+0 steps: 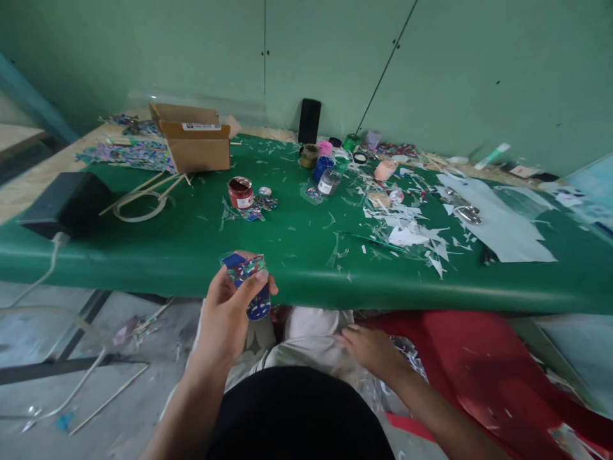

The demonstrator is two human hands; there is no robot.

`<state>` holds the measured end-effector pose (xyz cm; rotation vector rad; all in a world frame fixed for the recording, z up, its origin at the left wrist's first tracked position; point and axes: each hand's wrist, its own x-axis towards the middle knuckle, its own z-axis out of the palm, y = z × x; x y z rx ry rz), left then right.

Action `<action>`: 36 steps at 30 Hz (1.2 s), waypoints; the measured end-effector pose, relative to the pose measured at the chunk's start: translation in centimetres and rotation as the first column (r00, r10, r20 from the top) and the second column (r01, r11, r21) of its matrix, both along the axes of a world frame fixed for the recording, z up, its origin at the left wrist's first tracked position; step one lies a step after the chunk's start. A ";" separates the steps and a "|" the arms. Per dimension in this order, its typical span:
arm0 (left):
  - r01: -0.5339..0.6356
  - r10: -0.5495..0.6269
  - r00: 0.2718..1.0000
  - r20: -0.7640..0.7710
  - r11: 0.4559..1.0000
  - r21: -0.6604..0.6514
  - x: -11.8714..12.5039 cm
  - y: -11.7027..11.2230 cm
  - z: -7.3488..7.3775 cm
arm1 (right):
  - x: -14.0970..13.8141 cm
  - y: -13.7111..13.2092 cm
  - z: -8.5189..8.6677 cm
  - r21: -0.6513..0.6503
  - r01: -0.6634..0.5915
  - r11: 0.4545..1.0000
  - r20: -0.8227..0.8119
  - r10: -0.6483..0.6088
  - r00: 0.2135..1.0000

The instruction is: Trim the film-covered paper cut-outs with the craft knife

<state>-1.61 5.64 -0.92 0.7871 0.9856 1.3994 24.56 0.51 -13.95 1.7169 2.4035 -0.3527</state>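
My left hand (230, 303) is raised just in front of the table's near edge. Its thumb and fingers close on a thin flat piece of patterned plastic film (258, 303), blue with red, green and white patches. Over my lap, my right hand (366, 348) has its fingers drawn together against pale fabric (318, 321). Whether they pinch the fabric or something small is unclear. On the table beyond my left hand stands an open jar of dark red paint (241, 193), with patterned scraps (265, 202) beside it.
The table has a green cover (297, 275). Toward the back are a cardboard box (204, 150), a black phone (309, 120) and several paint jars (329, 181). White paper scraps (407, 236) lie right of centre, near scissors (463, 207). A red chair (488, 370) is at right.
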 end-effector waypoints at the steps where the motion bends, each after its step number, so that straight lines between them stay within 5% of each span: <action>1: -0.001 0.001 1.000 -0.002 1.000 0.001 0.0 -0.1 -0.1 | 0.7 -0.1 0.2 0.011 0.058 0.998 0.032 -0.059 0.998; 5: 0.004 -0.004 1.000 -0.008 1.000 0.006 0.2 -0.3 -0.1 | -0.3 -0.8 1.0 0.061 0.126 0.990 0.042 -0.129 0.991; 10: 0.011 -0.011 1.000 -0.014 1.000 -0.002 0.6 -0.5 0.5 | -6.4 -1.5 1.0 0.051 -0.233 0.971 -0.267 0.238 0.934; 13: 0.005 -0.004 1.000 -0.024 1.000 0.012 0.6 -0.7 0.8 | -7.8 -0.6 0.5 0.024 -0.349 0.937 -0.349 0.335 0.875; 17: 0.009 -0.009 1.000 -0.022 1.000 0.023 0.3 -0.9 1.1 | -4.3 0.6 0.5 -0.014 -0.370 0.929 -0.254 0.354 0.900; 21: -0.007 0.007 1.000 -0.007 0.999 0.051 0.2 -1.1 1.3 | 1.7 0.4 1.6 -0.027 -0.219 0.975 -0.109 0.214 0.971; 24: -0.010 0.011 1.000 -0.009 0.998 0.069 0.4 -1.2 1.5 | 3.1 0.1 2.5 -0.018 -0.104 0.994 -0.031 0.104 0.994; 29: 0.004 -0.004 1.000 -0.010 0.997 0.076 0.7 -1.1 1.7 | -4.0 0.7 2.8 0.051 -0.166 0.985 -0.149 0.172 0.974; 32: 0.018 -0.018 1.000 -0.002 0.996 0.090 0.7 -1.2 1.7 | -8.7 1.2 2.1 -0.030 -0.281 0.959 -0.400 0.246 0.883; 36: 0.021 -0.020 1.000 -0.022 0.997 0.071 0.5 -1.4 1.6 | -10.1 0.7 1.6 -0.117 -0.317 0.941 -0.465 0.230 0.855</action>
